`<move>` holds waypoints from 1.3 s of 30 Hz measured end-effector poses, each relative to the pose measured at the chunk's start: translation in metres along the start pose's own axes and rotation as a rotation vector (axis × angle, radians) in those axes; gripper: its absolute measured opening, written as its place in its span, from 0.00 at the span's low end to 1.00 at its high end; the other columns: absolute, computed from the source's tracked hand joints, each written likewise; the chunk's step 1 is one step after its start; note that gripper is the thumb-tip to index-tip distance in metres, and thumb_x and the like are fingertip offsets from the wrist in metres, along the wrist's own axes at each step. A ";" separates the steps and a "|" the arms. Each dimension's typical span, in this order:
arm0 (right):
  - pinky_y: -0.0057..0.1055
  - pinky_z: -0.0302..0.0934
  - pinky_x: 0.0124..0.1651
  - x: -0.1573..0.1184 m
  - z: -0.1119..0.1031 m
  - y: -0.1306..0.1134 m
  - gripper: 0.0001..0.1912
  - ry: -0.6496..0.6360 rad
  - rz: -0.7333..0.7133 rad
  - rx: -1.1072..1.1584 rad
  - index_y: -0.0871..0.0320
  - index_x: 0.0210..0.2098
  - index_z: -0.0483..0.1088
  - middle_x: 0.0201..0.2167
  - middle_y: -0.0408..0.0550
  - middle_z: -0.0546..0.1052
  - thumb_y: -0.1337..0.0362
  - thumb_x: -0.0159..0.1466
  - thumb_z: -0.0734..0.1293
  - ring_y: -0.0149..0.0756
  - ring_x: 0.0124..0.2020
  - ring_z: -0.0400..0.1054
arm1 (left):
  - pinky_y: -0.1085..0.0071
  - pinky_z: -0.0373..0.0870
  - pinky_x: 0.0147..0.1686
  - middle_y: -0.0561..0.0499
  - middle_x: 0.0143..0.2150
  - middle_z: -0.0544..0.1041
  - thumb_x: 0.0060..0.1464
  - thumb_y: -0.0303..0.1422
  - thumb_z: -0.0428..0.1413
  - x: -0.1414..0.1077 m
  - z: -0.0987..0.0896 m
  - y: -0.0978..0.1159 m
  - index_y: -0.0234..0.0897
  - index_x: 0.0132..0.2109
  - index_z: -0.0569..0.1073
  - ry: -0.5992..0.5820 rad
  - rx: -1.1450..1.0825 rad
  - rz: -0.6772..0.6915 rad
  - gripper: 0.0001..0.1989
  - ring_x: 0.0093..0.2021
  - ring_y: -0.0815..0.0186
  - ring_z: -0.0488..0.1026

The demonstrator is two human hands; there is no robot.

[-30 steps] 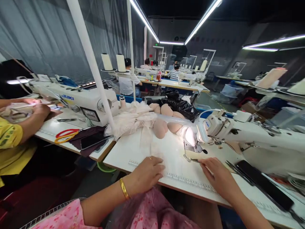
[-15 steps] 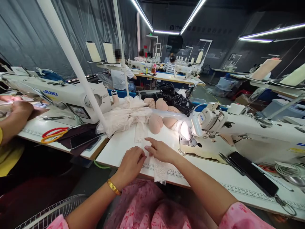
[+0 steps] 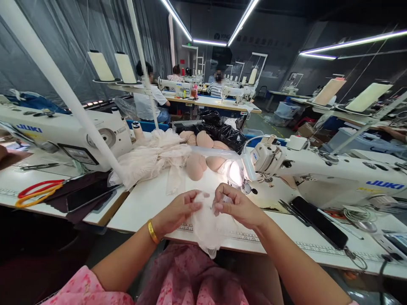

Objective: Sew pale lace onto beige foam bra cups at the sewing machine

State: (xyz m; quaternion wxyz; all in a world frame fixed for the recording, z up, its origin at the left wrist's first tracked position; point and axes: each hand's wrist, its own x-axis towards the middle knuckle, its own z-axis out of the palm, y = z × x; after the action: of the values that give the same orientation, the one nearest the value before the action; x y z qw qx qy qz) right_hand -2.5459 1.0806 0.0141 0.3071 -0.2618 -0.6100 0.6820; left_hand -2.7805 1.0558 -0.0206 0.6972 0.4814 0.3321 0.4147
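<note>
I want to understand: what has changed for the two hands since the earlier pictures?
The right hand let go of a small metal item near the sewing machine at right and moved left. The left hand, earlier on the tabletop, now holds up pale sheer fabric; the right is at it too, its grip blurred. The beige cups, fabric heap and phone beside that machine stayed in place.

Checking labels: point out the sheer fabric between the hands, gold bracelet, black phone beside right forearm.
Sheer fabric (image 3: 206,228), head view: hanging part.
Gold bracelet (image 3: 152,231), head view: outer band.
Black phone (image 3: 319,222), head view: middle of upper face.
</note>
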 end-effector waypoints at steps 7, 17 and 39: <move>0.34 0.60 0.37 -0.023 -0.033 0.035 0.26 0.303 0.081 -0.133 0.54 0.49 0.66 0.25 0.42 0.78 0.40 0.68 0.70 0.39 0.30 0.69 | 0.66 0.76 0.38 0.49 0.37 0.81 0.58 0.53 0.64 0.024 0.010 -0.003 0.37 0.42 0.76 0.089 0.288 -0.022 0.22 0.37 0.61 0.79; 0.34 0.58 0.35 -0.018 -0.053 0.064 0.26 0.470 0.042 -0.039 0.54 0.36 0.72 0.30 0.44 0.76 0.36 0.61 0.73 0.39 0.33 0.68 | 0.46 0.67 0.62 0.36 0.64 0.75 0.59 0.28 0.56 0.101 -0.056 0.021 0.36 0.55 0.77 0.495 1.526 0.344 0.17 0.62 0.43 0.71; 0.33 0.58 0.35 -0.020 -0.057 0.064 0.25 0.469 0.050 0.040 0.54 0.37 0.71 0.30 0.42 0.77 0.39 0.59 0.75 0.39 0.35 0.72 | 0.53 0.71 0.51 0.38 0.51 0.77 0.62 0.49 0.57 0.081 -0.021 0.019 0.36 0.56 0.77 0.126 1.800 0.091 0.25 0.50 0.46 0.75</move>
State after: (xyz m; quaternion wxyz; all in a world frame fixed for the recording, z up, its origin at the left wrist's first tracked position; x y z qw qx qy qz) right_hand -2.4966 1.0997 -0.0568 0.4284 -0.4220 -0.5015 0.6220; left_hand -2.7686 1.1410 -0.0142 0.0203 0.8339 0.5493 0.0505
